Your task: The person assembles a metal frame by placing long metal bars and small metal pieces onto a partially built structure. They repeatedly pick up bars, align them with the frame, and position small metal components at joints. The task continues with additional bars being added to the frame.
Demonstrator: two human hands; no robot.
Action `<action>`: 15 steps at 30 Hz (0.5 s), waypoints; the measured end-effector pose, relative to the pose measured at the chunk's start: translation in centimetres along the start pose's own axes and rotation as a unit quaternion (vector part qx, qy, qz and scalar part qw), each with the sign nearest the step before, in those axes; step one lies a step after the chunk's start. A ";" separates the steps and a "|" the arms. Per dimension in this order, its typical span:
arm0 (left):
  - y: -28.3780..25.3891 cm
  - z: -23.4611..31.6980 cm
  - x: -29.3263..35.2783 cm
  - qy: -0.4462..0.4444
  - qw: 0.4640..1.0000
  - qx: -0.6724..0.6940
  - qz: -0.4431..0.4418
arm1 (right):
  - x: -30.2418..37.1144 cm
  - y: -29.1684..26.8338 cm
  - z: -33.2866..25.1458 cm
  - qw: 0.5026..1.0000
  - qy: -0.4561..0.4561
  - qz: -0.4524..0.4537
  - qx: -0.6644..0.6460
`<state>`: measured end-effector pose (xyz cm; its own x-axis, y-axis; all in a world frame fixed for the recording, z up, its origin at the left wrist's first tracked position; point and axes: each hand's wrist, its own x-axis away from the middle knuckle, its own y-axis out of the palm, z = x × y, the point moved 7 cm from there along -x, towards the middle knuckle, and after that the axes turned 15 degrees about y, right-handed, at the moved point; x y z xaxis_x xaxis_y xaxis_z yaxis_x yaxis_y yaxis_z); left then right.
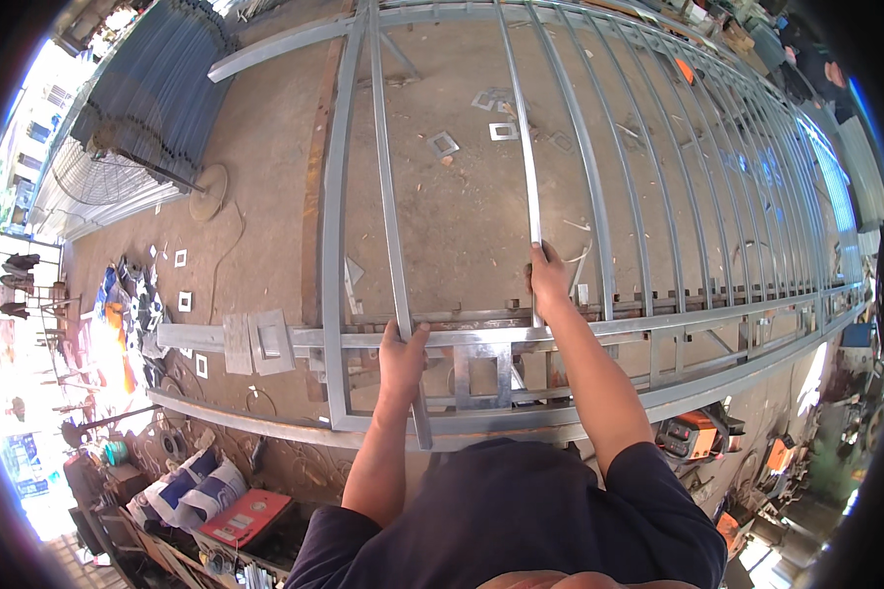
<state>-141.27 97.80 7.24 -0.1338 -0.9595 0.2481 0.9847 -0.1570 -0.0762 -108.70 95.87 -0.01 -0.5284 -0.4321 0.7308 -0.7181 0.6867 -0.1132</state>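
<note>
A large grey metal frame with several parallel bars lies before me, its thick side rail (pixel 336 226) at the left. My left hand (pixel 401 361) is closed round a loose-looking square metal tube (pixel 387 187) where it crosses the frame's near rail (pixel 481 337). This tube's near end juts past the rail toward my body. Farther forward and to the right, my right hand (pixel 548 271) has its fingers wrapped round a second, shinier metal tube (pixel 523 128). The lower end of that tube comes down to the near rail. My palms hide parts of both tubes.
Stacked metal panels (pixel 152 98) and a fan (pixel 206 191) stand at the far left. Square plates with cut-out centres (pixel 444 144) lie on the floor. An orange machine (pixel 692 434) sits near right, a red case (pixel 248 517) near left. Another person (pixel 810 64) is at the far right.
</note>
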 end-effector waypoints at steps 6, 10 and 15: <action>-0.3 0.2 -0.8 -0.001 0.998 -0.056 -0.027 | -6.6 -0.9 0.8 0.922 -0.121 0.153 0.334; -0.4 0.0 -1.9 0.003 0.995 -0.091 -0.033 | -5.5 -2.5 -2.1 0.817 -0.106 0.182 0.537; 1.6 -1.1 -3.9 -0.031 0.995 -0.077 -0.048 | -8.5 -5.3 -0.3 0.936 -0.051 0.074 0.339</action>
<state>-139.27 101.01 5.04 -0.2143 -0.9229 0.3200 0.9383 -0.2855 -0.1951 -100.28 96.10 -5.39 -0.6599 -0.4395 0.6094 -0.7382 0.2283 -0.6347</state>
